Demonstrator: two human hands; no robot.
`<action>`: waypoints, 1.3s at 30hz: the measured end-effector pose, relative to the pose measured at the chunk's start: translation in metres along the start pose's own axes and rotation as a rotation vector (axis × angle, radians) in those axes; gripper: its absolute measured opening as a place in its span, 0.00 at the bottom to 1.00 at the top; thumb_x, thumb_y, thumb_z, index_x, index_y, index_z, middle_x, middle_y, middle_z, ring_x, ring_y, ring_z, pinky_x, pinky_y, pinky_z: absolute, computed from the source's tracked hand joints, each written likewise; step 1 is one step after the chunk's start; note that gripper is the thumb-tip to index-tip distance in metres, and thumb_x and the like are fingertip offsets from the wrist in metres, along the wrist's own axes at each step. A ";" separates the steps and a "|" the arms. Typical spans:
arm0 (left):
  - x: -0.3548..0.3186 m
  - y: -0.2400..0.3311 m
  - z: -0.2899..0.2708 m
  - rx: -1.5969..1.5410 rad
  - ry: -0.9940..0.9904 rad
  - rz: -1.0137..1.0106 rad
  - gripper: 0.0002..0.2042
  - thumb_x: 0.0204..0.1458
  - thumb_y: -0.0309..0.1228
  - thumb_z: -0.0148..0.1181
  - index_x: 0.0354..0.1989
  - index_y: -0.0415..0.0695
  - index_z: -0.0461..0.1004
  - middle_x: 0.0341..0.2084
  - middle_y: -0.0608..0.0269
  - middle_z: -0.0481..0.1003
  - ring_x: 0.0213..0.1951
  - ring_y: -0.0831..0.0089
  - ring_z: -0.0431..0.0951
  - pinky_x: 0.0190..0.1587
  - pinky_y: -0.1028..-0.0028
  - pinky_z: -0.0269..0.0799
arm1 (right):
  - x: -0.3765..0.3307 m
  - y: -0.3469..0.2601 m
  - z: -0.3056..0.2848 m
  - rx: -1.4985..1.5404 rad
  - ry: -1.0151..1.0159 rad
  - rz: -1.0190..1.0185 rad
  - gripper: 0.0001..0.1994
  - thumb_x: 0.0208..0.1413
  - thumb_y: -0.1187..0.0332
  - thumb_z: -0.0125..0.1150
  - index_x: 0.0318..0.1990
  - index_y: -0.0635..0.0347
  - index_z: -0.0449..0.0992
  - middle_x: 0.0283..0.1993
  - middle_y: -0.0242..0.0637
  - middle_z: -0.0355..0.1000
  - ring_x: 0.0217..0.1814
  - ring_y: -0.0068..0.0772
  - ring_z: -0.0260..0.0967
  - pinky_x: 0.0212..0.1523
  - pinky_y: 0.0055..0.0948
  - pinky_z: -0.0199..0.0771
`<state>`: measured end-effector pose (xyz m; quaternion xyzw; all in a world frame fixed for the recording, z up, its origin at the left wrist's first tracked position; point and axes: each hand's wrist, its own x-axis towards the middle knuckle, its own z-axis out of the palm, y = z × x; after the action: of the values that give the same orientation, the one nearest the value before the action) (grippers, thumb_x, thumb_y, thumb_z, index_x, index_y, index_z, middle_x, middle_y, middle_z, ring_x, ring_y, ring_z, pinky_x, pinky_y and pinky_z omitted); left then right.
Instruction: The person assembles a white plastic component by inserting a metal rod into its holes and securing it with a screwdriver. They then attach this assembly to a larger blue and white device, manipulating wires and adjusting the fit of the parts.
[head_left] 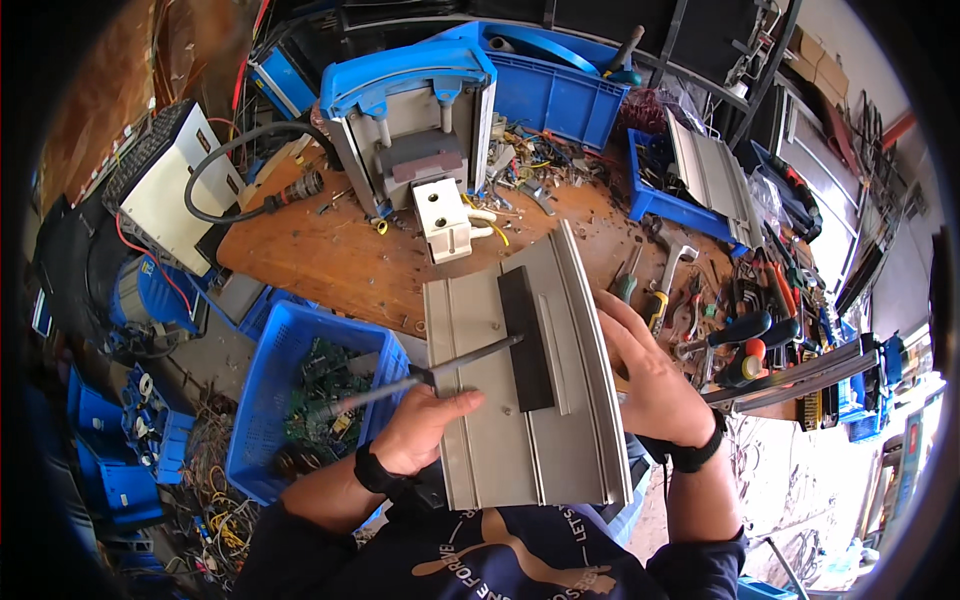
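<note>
Steady the panel point(572, 440) mid-frame with left hand point(418, 432) pinching its edge, hold on rod point(470, 355) unclear, and right hand point(655, 395) loosely curled, grip hidden.

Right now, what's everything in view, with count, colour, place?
Metal panel: one, grey, front centre
Strip: one, black, on panel
Long tool: one, grey, tip over strip
Workbench: one, brown, middle
Machine: one, grey and blue, bench's back
Block: one, white, before machine
Scraps: many, mixed, right of machine
Bins: several, blue, back and far left
Tray: one, blue, bench's right
Hand tools: many, mixed, bench's right edge
Crate: one, blue, left
Circuit boards: several, green, in crate
Box: one, white, far left
Wires: many, mixed, floor, left
Left hand: one, bare, thumb on panel
Right hand: one, bare, panel's right edge
</note>
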<state>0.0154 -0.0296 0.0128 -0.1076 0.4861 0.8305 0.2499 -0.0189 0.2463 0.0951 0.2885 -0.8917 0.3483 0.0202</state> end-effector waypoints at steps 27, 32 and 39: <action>0.026 0.045 -0.003 -0.308 -0.391 -0.196 0.32 0.65 0.54 0.34 0.62 0.35 0.62 0.53 0.50 0.73 0.54 0.61 0.75 0.58 0.62 0.68 | -0.033 0.034 0.016 -0.110 0.156 -0.279 0.14 0.40 0.71 0.61 0.38 0.63 0.78 0.45 0.44 0.76 0.52 0.49 0.73 0.50 0.39 0.75; 0.033 0.040 -0.022 -0.104 -0.367 0.071 0.30 0.66 0.49 0.36 0.59 0.32 0.66 0.52 0.50 0.74 0.53 0.60 0.75 0.57 0.62 0.69 | -0.033 0.039 0.016 -0.028 0.217 -0.204 0.14 0.40 0.69 0.64 0.36 0.64 0.78 0.43 0.46 0.76 0.47 0.49 0.75 0.47 0.38 0.75; 0.042 -0.007 -0.003 0.416 -0.021 0.512 0.21 0.53 0.23 0.60 0.56 0.35 0.68 0.52 0.61 0.72 0.53 0.74 0.71 0.55 0.71 0.67 | -0.027 0.033 0.025 0.022 0.316 -0.156 0.12 0.40 0.72 0.67 0.35 0.65 0.78 0.39 0.46 0.78 0.38 0.46 0.76 0.40 0.36 0.76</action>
<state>-0.0163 -0.0162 -0.0117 0.0800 0.6540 0.7503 0.0547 -0.0093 0.2634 0.0494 0.2985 -0.8484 0.3966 0.1839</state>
